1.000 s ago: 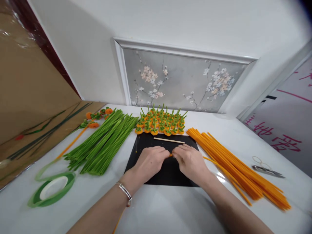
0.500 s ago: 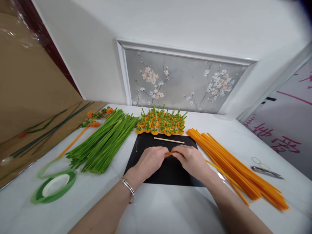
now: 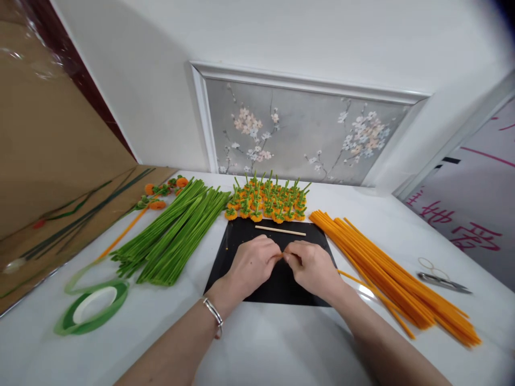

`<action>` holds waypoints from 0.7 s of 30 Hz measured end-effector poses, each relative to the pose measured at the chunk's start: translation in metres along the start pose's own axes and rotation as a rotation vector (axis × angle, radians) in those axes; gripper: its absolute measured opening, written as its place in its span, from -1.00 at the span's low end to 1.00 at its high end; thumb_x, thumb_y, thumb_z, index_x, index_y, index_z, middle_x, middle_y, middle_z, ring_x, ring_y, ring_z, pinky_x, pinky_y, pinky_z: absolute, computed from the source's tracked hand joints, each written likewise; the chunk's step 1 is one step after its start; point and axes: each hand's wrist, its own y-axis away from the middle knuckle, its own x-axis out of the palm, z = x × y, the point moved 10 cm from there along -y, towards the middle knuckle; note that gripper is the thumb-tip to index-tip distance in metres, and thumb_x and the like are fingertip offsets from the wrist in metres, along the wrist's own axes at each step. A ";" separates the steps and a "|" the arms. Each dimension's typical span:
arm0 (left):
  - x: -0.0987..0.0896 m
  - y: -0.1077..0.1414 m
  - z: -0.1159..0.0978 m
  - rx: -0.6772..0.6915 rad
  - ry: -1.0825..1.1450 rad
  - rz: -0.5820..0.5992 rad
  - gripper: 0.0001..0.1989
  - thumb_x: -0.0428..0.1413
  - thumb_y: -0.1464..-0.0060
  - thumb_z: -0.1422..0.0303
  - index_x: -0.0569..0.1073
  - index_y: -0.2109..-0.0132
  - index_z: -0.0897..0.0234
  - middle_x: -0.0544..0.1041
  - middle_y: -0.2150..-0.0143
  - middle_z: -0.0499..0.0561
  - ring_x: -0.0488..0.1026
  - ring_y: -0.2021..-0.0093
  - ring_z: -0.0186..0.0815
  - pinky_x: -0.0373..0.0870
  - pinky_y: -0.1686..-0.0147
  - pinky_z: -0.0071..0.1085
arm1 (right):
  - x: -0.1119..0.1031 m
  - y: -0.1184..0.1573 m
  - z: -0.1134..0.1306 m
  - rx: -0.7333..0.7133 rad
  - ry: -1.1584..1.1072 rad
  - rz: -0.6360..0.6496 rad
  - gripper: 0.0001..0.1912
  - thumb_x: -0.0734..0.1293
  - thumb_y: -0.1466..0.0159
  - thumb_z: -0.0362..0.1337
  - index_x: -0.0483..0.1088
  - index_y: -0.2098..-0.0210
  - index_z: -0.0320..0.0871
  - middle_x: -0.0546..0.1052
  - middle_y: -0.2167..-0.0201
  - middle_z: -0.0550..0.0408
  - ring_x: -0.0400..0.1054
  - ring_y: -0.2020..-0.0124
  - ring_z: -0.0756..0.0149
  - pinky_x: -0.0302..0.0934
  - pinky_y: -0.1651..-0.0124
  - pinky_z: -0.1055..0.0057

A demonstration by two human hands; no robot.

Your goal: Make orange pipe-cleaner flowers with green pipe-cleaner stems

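My left hand [image 3: 254, 264] and my right hand [image 3: 313, 267] meet fingertip to fingertip above a black mat [image 3: 237, 230]. Both are closed in a pinch on a small piece of orange pipe cleaner [image 3: 281, 256], mostly hidden by the fingers. Just beyond them a thin wooden stick [image 3: 280, 230] lies across the mat. Behind the mat stand several rows of small orange pipe-cleaner pieces with green stems [image 3: 265, 201]. An orange pipe-cleaner bundle [image 3: 386, 273] lies to the right of my right hand, with a few loose strands near my wrist.
Left of the mat lies a bundle of green pipe cleaners [image 3: 177, 236]. A roll of green tape [image 3: 116, 305] is at the front left, and orange flowers [image 3: 156, 205] lie behind it. Small scissors [image 3: 442, 282] rest at the far right. A wall [image 3: 132, 80] rises behind the table.
My fingertips have shifted slightly and now cover more of the orange piece between them. The whole view has tilted a little; the things on the table stay put.
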 end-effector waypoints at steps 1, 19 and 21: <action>0.000 0.000 -0.005 0.041 -0.052 -0.005 -0.80 0.05 -0.14 0.54 0.44 0.44 0.31 0.47 0.46 -0.04 0.36 0.37 -0.32 0.27 0.35 -0.43 | 0.004 -0.001 -0.005 0.047 -0.070 0.038 -0.79 0.19 -0.22 -0.37 0.38 0.50 -0.12 0.44 0.55 0.17 0.29 0.47 0.38 0.02 0.41 0.47; -0.002 -0.003 0.008 -0.121 0.000 0.011 -0.84 0.10 -0.14 0.49 0.46 0.12 0.25 0.58 0.19 -0.01 0.48 0.21 -0.28 0.35 0.21 -0.41 | 0.005 -0.007 -0.020 0.125 -0.348 0.154 -0.80 0.17 -0.10 -0.37 0.35 0.59 -0.13 0.34 0.66 0.23 0.18 0.59 0.43 0.02 0.51 0.51; -0.002 -0.002 0.013 -0.178 0.076 0.019 -0.73 0.14 -0.10 0.49 0.42 0.02 0.23 0.57 0.11 -0.02 0.49 0.19 -0.28 0.36 0.22 -0.42 | 0.005 -0.007 -0.022 0.133 -0.360 0.160 -0.79 0.17 -0.11 -0.36 0.35 0.59 -0.13 0.33 0.66 0.23 0.17 0.59 0.44 0.01 0.51 0.51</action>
